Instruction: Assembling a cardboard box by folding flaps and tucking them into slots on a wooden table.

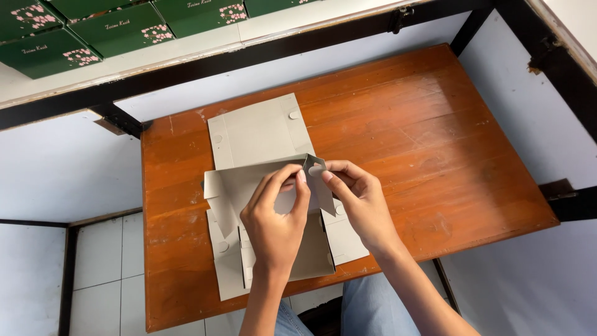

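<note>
A grey cardboard box blank (pixel 258 134) lies partly folded on a small brown wooden table (pixel 429 143). Its far panel is flat; a side wall stands raised in the middle. My left hand (pixel 275 218) pinches the raised wall near its right corner, thumb and fingers closed on the card. My right hand (pixel 356 199) grips the corner flap (pixel 316 167) beside it, fingertips almost touching those of the left hand. The near part of the blank is hidden under both hands.
Several dark green lidded boxes (pixel 124 28) with pink flower prints sit on a white shelf at the back left. A black metal frame (pixel 348 34) runs behind the table. White walls and a tiled floor (pixel 106 274) surround it. My jeans-clad knees show below the front edge.
</note>
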